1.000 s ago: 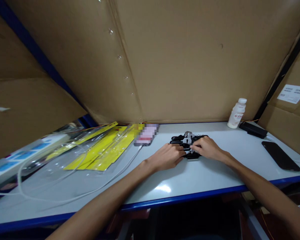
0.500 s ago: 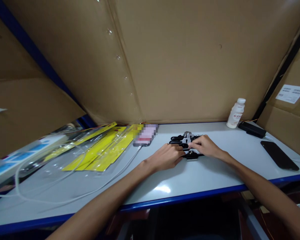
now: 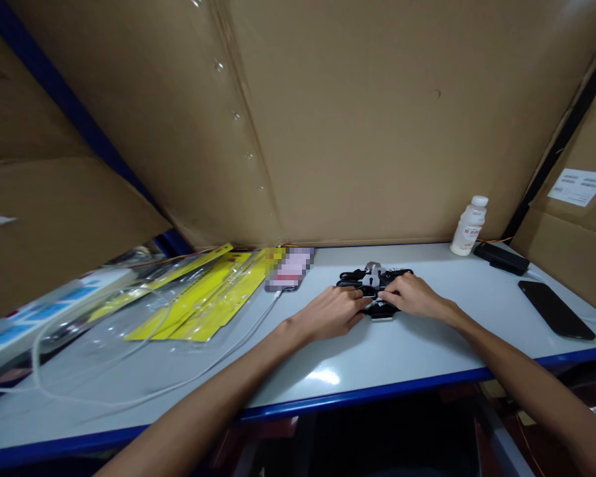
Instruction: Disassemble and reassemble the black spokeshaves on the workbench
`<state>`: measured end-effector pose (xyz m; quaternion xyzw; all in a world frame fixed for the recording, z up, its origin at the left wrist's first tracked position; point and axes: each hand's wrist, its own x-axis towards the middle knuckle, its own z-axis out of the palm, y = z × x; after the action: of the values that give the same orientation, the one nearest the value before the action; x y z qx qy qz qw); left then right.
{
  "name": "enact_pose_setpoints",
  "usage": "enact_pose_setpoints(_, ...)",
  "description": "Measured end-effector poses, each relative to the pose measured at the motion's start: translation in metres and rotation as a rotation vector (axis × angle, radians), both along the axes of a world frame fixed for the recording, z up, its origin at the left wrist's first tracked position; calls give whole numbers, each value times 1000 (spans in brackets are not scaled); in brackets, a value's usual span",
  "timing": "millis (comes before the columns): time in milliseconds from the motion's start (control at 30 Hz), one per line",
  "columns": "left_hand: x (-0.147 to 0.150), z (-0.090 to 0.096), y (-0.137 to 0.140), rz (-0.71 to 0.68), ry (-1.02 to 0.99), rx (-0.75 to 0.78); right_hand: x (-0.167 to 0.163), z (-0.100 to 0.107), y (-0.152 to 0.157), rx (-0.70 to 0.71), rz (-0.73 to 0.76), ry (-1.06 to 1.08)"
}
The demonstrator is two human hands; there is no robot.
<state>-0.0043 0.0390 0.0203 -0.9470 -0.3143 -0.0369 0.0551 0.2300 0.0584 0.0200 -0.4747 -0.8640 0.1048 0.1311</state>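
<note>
Black looped bundles that look like coiled cables (image 3: 348, 275) lie in a row on the table, with grey hanger-like tabs (image 3: 371, 281) on top of them. Over the nearer bundles, my left hand (image 3: 336, 311) has its fingers bent and closed on the left side of one black bundle. From the right, my right hand (image 3: 413, 296) pinches the same bundle with thumb and forefinger. The two hands' fingertips nearly meet, and they hide much of that bundle. A black piece with a pale edge (image 3: 381, 318) sits just in front of the fingers.
Yellow-headed clear plastic bags (image 3: 208, 298) cover the table's left part, beside a white power strip (image 3: 54, 311). A phone (image 3: 291, 268) on a white cable (image 3: 238, 344) lies at the back. Rightward are a bottle (image 3: 469, 228), a black box-like device (image 3: 501, 258) and a dark phone (image 3: 555, 308).
My right hand has shifted slightly down, nearer the front bundle, uncovering more of the black bundle behind it. My left hand stays almost in place.
</note>
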Motion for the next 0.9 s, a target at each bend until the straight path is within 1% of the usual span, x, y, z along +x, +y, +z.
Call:
enact_pose_setpoints(233,1,-1,0,-20,-7,-17,0,-1,2,-25,21,47)
enact_pose_setpoints(433,0,-1,1,-19,-8,-23,1,2,1,-12,-26,93)
enact_pose_setpoints(500,0,-1,1,-21,-9,-24,1,2,1,-26,-3,114)
enact_pose_setpoints(667,0,-1,1,-23,-11,-17,-3,2,-1,-105,124,142)
enact_pose_setpoints(733,-1,-2,2,-24,-13,-14,-4,1,-1,-107,146,149)
enact_pose_setpoints(900,-1,-3,3,-31,-21,-16,-1,2,0,-38,70,173)
